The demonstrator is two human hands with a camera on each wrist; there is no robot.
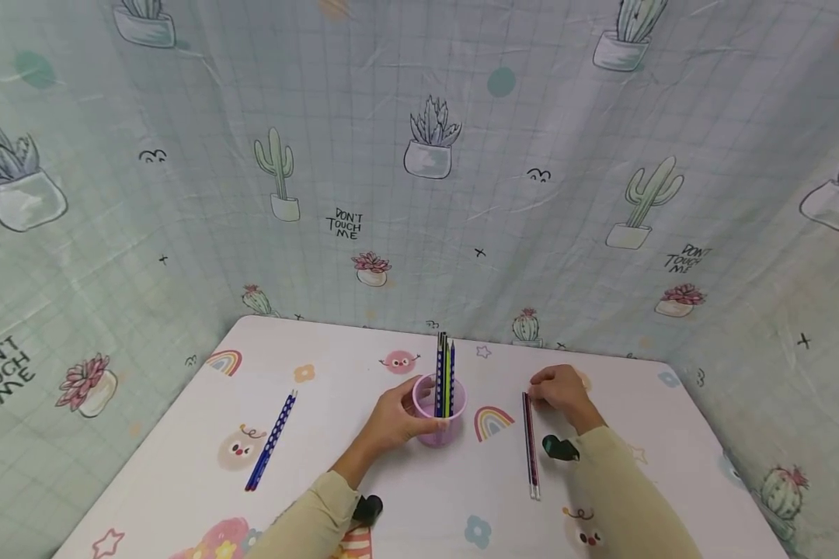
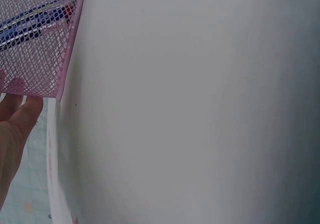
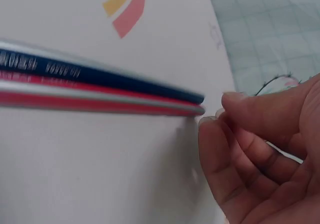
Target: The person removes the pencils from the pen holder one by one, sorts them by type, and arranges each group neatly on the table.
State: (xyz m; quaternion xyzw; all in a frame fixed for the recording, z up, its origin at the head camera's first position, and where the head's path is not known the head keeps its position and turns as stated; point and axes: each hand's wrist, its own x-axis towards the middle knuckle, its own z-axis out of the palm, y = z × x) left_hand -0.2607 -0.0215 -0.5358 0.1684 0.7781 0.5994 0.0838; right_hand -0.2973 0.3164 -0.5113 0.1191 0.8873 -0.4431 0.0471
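Note:
My left hand [image 1: 394,419] grips a pink mesh pencil cup [image 1: 435,439] near the middle of the table, thumb on the near side. Several pencils [image 1: 445,380], dark, blue-dotted and yellow-green, stand upright in it. In the left wrist view, the fingers touch the cup's mesh wall [image 2: 42,66]. Over on the right, my right hand [image 1: 561,394] is at the far ends of a pair of pencils [image 1: 530,450] lying side by side. The right wrist view shows one dark blue pencil [image 3: 115,76] and one red-and-silver pencil [image 3: 125,104]; the loosely bent fingers are just off their ends, holding nothing.
Two blue dotted pencils [image 1: 271,442] lie together on the left side of the white patterned table [image 1: 419,497]. A cloth printed with cacti [image 1: 433,233] hangs behind the table and at both sides. Dark wrist-camera pieces [image 1: 561,448] sit by the sleeves.

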